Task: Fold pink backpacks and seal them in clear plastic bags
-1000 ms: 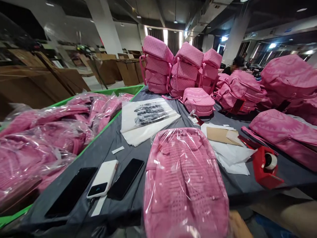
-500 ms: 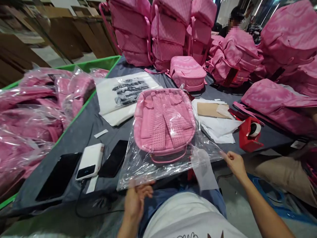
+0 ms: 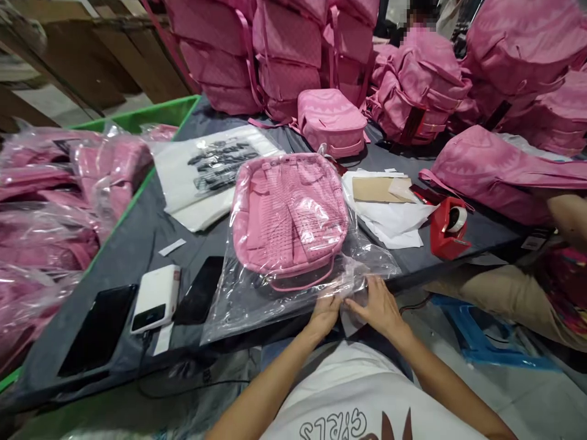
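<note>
A pink backpack lies strap side up inside a clear plastic bag on the table. At the bag's near edge, my left hand rests on the plastic, fingers stretched forward. Close beside it, my right hand touches the same edge with its thumb spread from its fingers. Between and under my hands is a whitish translucent flap, its lower end hanging over the table edge. My hands partly cover the flap, and their fingertips blend with the shiny plastic.
Left of the bag lie a black phone, a white power bank and a dark tablet. A red tape dispenser stands right, near white papers. Bagged backpacks fill a green-edged bin. Another person's arm is at right.
My right hand has moved left from the bag's right corner, and my left hand has moved right and forward. They now sit close together at the flap. The view has shifted slightly.
</note>
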The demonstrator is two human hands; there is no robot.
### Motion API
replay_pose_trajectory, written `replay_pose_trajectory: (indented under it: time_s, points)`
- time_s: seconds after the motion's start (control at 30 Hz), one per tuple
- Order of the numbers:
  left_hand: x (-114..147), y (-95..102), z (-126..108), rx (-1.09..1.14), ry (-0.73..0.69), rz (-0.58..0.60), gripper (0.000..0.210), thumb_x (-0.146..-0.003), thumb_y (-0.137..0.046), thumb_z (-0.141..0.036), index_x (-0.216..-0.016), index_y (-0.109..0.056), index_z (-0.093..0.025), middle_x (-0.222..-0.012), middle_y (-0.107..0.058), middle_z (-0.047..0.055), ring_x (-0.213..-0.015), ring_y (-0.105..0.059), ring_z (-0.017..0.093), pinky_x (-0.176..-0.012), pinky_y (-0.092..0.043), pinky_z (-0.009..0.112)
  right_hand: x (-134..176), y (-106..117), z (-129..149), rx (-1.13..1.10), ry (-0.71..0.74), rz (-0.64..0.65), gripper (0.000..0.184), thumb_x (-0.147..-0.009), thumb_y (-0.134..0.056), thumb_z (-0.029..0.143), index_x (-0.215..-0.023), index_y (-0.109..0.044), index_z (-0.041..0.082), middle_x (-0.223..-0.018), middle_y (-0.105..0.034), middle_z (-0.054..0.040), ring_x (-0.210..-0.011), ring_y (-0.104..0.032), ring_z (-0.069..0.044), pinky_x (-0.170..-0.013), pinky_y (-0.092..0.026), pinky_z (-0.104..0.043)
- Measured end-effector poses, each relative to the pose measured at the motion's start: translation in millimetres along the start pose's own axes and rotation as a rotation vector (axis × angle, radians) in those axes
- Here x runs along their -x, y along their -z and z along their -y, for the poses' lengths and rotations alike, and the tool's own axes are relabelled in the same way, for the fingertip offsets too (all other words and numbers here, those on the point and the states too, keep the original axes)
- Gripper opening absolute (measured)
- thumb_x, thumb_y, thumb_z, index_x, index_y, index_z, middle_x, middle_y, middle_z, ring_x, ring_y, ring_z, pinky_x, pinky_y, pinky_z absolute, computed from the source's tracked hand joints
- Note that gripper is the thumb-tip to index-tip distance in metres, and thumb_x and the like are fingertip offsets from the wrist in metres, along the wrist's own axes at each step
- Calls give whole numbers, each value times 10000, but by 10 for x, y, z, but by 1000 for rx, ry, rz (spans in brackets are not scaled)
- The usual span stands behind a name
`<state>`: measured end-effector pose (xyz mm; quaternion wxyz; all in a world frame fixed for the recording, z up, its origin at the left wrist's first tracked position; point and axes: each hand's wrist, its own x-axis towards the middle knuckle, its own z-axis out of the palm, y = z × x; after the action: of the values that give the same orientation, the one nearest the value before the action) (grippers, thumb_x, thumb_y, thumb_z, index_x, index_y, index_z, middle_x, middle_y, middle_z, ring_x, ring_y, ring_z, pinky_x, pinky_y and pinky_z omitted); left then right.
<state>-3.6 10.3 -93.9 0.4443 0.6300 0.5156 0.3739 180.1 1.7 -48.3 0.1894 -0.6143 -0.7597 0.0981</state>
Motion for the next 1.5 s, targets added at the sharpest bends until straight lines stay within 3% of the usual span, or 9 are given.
replay_pose_trajectory:
  time_s: [0.23,0.4,0.57,0.73,0.87,1.03,1.27,1.4,1.5]
  points:
    - [-82,248,-43,-738,-601,-65,550,-987,-443,-99,-1513,-470,-256,-1449,-615,89,-1347,-576,244,-1131,-494,423,332,6,-373,160,190,33,650,-834,-666,270,-1470,-556,191,-1521,-524,-179,-1393,-487,-355,-1122,-441,-532]
    - [-304,368,-228,-970,-1111,437,518,-1029,-394,-113,-1533,-438,-227,-1548,-552,57,-1515,-394,210,-1244,-334,387,573,-116,-481,194,256,-20,704,-835,-651,220,-1524,-508,203,-1671,-340,-156,-1545,-278,-351,-1205,-331,-578]
    - [-446,469,-257,-958,-1104,724,528,-1009,-448,-179,-1536,-418,-148,-1596,-483,142,-1523,-384,240,-1289,-250,446,865,-236,-613,87,208,-44,618,-862,-561,95,-1465,-566,230,-1630,-417,-152,-1520,-357,-304,-1196,-378,-559]
    - [-448,414,-106,-991,-1087,710,564,-1017,-407,-115,-1576,-363,-171,-1624,-449,118,-1535,-363,266,-1239,-338,482,794,-376,-581,-620,-282,-163,472,-838,-570,202,-1305,-637,215,-1386,-642,-144,-1276,-618,-259,-1099,-500,-482]
    - [-385,314,-21,-1070,-1084,646,554,-1018,-418,-108,-1567,-393,-180,-1595,-483,144,-1501,-422,283,-1213,-369,483,486,-365,-475,-1390,-789,-57,395,-811,-597,507,-1054,-646,200,-950,-745,-83,-858,-728,-232,-803,-611,-398]
    - [-381,288,-110,-928,-1291,517,396,-1026,-505,-176,-1413,-560,-108,-1379,-678,179,-1323,-615,270,-1158,-452,490,532,-350,-321,-1440,-917,-10,529,-578,-879,588,-747,-539,219,-544,-553,72,-445,-481,-97,-445,-428,-222]
    - [-477,263,-469,-657,-1481,454,245,-1015,-553,-201,-1197,-663,-80,-1175,-773,162,-1145,-723,262,-1045,-575,447,923,-323,-286,-1141,-726,234,540,-751,-680,734,-856,-565,218,-548,-532,77,-369,-451,-105,-376,-403,-238]
    - [-479,341,-643,-670,-1429,485,271,-1029,-506,-166,-1253,-621,-67,-1193,-763,183,-1155,-724,248,-1028,-588,395,596,141,-412,-525,-271,-182,366,-917,-640,464,-1190,-653,220,-1052,-718,-95,-915,-716,-242,-816,-616,-411]
    - [-438,431,-758,-783,-1371,531,341,-1045,-435,-145,-1357,-566,-102,-1281,-734,163,-1260,-669,235,-1105,-537,382,97,424,-421,-150,64,-368,427,-955,-628,323,-1378,-622,260,-1384,-625,-139,-1321,-559,-310,-1139,-445,-511]
